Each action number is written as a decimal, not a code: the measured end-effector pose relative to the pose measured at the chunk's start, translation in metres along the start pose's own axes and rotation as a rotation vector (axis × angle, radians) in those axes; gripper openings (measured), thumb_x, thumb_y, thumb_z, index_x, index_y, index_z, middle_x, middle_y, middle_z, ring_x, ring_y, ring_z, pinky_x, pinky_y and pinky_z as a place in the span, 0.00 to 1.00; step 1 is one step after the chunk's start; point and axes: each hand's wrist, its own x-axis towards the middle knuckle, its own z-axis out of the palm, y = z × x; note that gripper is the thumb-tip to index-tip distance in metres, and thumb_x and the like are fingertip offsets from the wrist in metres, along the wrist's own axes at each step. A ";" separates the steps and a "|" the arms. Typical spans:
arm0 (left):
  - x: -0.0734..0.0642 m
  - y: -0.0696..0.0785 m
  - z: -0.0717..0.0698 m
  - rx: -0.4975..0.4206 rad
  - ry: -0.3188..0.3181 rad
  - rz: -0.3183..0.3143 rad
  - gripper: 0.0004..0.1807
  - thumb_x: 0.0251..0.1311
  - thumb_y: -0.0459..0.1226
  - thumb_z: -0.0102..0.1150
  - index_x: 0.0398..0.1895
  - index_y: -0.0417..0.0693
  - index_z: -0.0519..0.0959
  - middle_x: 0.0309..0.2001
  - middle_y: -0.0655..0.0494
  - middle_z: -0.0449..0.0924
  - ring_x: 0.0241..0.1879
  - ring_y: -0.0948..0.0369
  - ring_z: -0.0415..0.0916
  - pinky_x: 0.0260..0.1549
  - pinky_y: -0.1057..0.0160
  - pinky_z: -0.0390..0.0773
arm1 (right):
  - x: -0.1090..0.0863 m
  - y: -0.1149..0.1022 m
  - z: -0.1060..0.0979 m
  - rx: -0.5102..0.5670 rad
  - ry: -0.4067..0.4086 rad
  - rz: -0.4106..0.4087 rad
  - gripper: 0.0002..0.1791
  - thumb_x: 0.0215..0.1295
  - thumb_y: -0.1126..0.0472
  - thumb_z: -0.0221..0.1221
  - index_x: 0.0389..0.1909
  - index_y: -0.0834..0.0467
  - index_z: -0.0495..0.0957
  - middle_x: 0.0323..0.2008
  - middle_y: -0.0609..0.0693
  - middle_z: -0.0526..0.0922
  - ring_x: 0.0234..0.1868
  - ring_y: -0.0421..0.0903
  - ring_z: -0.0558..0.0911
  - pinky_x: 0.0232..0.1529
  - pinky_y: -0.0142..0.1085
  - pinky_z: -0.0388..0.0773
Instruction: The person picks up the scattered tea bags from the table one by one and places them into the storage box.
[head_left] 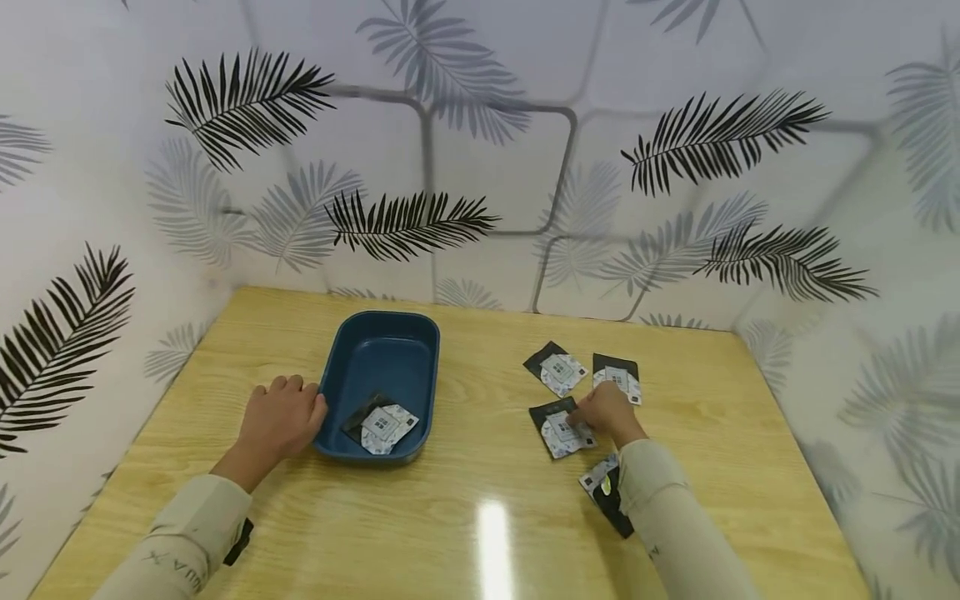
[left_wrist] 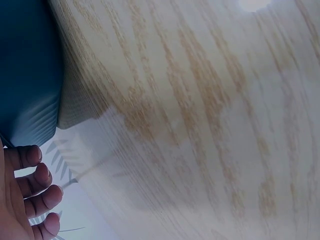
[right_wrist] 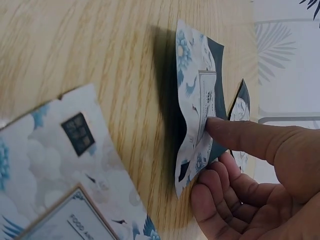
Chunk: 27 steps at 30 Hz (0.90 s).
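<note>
My right hand [head_left: 606,410] pinches a black-and-white printed packet [head_left: 557,429], thumb on its printed face and curled fingers at its edge. In the right wrist view that packet [right_wrist: 195,110] stands tilted off the table. My left hand [head_left: 283,417] is at the left side of a dark blue plastic tub [head_left: 386,367], gripping its rim. Its fingertips [left_wrist: 42,172] show curled beside the tub's outer wall in the left wrist view; the thumb is hidden there. One packet [head_left: 384,427] lies inside the tub, near its front end.
Beyond the right hand lie two more packets, one at left [head_left: 557,368] and one at right [head_left: 619,377], partly covered by the hand. Another packet [head_left: 606,493], dark side up, is partly under the right sleeve. A patterned wall [head_left: 480,167] borders the wooden table [head_left: 480,367].
</note>
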 end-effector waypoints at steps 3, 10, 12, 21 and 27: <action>0.001 0.000 -0.001 -0.003 0.002 -0.001 0.22 0.73 0.43 0.37 0.47 0.37 0.79 0.49 0.37 0.80 0.49 0.40 0.75 0.44 0.37 0.74 | 0.001 -0.001 -0.001 -0.010 0.012 0.001 0.29 0.53 0.59 0.71 0.07 0.51 0.61 0.09 0.41 0.60 0.15 0.39 0.60 0.22 0.32 0.61; 0.003 0.000 -0.004 0.002 -0.027 0.001 0.24 0.74 0.44 0.34 0.47 0.36 0.78 0.49 0.35 0.78 0.48 0.39 0.74 0.43 0.37 0.73 | 0.001 -0.003 -0.006 0.012 -0.005 0.005 0.27 0.55 0.60 0.70 0.08 0.53 0.62 0.10 0.42 0.61 0.17 0.40 0.63 0.24 0.32 0.63; 0.003 -0.001 -0.004 0.004 -0.030 0.001 0.24 0.74 0.44 0.34 0.47 0.36 0.78 0.49 0.35 0.78 0.48 0.40 0.74 0.43 0.38 0.73 | 0.001 -0.004 -0.008 0.025 -0.022 -0.004 0.26 0.56 0.60 0.70 0.09 0.53 0.64 0.10 0.42 0.61 0.17 0.40 0.63 0.23 0.32 0.63; -0.003 0.000 -0.004 -0.025 -0.051 -0.015 0.23 0.74 0.44 0.35 0.48 0.37 0.77 0.49 0.35 0.78 0.47 0.39 0.74 0.41 0.38 0.73 | 0.006 -0.004 -0.015 0.229 -0.127 0.008 0.18 0.56 0.67 0.68 0.16 0.53 0.69 0.16 0.41 0.65 0.18 0.37 0.65 0.23 0.30 0.67; -0.003 0.003 -0.001 -0.031 -0.046 0.004 0.22 0.74 0.44 0.36 0.48 0.36 0.77 0.48 0.35 0.78 0.46 0.40 0.74 0.39 0.39 0.73 | 0.001 0.004 -0.016 0.345 -0.188 0.053 0.06 0.59 0.68 0.66 0.29 0.59 0.77 0.28 0.44 0.77 0.26 0.38 0.76 0.30 0.30 0.77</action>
